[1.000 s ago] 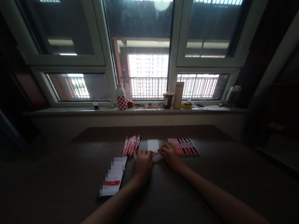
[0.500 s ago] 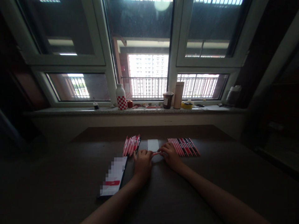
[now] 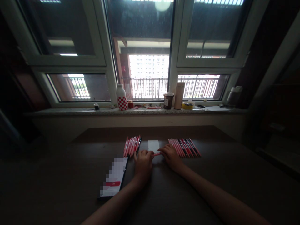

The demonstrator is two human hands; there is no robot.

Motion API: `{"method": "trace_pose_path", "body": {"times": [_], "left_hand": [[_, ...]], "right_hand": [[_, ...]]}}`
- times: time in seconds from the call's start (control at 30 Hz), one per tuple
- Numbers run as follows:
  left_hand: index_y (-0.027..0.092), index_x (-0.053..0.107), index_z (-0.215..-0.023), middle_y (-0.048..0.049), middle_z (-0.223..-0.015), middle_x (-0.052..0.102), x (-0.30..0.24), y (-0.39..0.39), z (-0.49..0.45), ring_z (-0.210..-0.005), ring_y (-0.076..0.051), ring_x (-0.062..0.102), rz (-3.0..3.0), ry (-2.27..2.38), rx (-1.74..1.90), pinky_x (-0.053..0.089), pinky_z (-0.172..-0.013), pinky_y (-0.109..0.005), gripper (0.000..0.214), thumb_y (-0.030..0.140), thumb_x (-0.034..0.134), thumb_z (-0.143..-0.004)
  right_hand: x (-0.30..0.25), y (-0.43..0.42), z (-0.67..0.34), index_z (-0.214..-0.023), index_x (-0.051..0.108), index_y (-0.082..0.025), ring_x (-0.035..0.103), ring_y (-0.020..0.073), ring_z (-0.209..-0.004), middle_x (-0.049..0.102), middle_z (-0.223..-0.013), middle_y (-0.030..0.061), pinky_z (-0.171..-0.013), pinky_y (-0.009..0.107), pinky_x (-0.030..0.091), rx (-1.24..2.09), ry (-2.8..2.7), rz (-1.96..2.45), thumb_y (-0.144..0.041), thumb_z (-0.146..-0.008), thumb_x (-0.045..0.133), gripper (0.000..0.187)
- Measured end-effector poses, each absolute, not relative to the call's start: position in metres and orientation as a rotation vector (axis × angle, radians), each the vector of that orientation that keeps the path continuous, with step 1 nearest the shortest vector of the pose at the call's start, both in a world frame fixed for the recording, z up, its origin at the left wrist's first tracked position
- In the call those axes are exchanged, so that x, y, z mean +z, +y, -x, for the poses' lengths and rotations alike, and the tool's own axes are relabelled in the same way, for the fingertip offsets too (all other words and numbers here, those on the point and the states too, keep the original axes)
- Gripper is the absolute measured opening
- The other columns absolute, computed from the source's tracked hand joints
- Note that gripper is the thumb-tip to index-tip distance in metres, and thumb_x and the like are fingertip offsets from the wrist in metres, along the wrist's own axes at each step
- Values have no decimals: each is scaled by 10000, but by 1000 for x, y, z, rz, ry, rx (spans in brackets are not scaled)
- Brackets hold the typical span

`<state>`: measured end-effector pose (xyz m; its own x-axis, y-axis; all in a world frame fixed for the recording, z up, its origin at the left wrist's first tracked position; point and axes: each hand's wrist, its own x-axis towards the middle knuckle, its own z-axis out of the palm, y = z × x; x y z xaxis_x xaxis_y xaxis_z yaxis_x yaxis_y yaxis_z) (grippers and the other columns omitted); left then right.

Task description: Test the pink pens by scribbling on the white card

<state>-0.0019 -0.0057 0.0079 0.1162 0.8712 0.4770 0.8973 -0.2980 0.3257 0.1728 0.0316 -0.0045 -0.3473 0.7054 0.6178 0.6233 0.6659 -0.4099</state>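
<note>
A pink pen [image 3: 157,153] lies crosswise between my two hands, low over the dark table. My left hand [image 3: 142,161] is closed on its left end, and the fingers of my right hand [image 3: 171,155] are closed on the right end. Much of the pen is hidden by the fingers. Just beyond it lies a small white card [image 3: 153,146]. A row of pink, red and black pens [image 3: 132,146] sits beyond and left of my left hand. Beside my right hand is another row of similar pens [image 3: 185,147].
A phone-like flat thing [image 3: 114,178] with a partly blurred bright face lies left of my left forearm. Along the windowsill [image 3: 145,111] stand a checked bottle [image 3: 122,97], a drink cup [image 3: 168,100], a tan flask [image 3: 179,95] and a yellow tape roll [image 3: 187,105].
The pen between my hands sits a little more level, and my right fingers have shifted slightly. The pen rows, card and phone-like thing have stayed in place.
</note>
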Motion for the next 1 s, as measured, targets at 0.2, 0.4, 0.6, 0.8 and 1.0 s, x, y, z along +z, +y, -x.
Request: {"method": "trace_pose_path", "body": {"times": [0.2,0.4,0.6,0.8,1.0], "left_hand": [[267,618,-987,-24,-954,610,8,-7,2,-977,-213,483,2298,-1850,-906,242,-994,-460,251,261,380,-907],[272,621,-984,-23,-949,608,8,-5,2,-974,-210,485,2307,-1840,-932,247,-992,-453,256,267,376,-909],[271,628,-987,-29,-960,609,9,-6,2,-985,-209,487,2320,-1850,-946,251,-991,-443,268,274,372,-910],[276,623,-992,-24,-969,614,9,-7,2,-994,-211,486,2288,-1861,-935,244,-992,-448,268,277,367,-912],[265,623,-999,-32,-960,609,10,-7,1,-990,-206,489,2299,-1857,-931,241,-998,-443,288,264,348,-915]], "right_hand": [[-5,31,-172,-1058,595,-189,496,213,-948,601,-972,66,-841,343,414,161,-2018,1079,-183,-823,630,238],[-3,31,-172,-914,630,-216,487,220,-949,619,-906,38,-848,363,392,124,-2068,1114,-194,-857,590,73],[-7,33,-173,-928,659,-226,483,217,-956,602,-907,52,-853,367,386,61,-2078,1103,-298,-904,530,149],[-4,30,-172,-991,636,-218,487,221,-955,603,-906,56,-854,368,385,91,-2079,1102,-315,-901,537,165],[-3,29,-172,-966,603,-189,500,220,-931,606,-926,65,-836,365,390,113,-2037,1126,-252,-862,593,122]]}}
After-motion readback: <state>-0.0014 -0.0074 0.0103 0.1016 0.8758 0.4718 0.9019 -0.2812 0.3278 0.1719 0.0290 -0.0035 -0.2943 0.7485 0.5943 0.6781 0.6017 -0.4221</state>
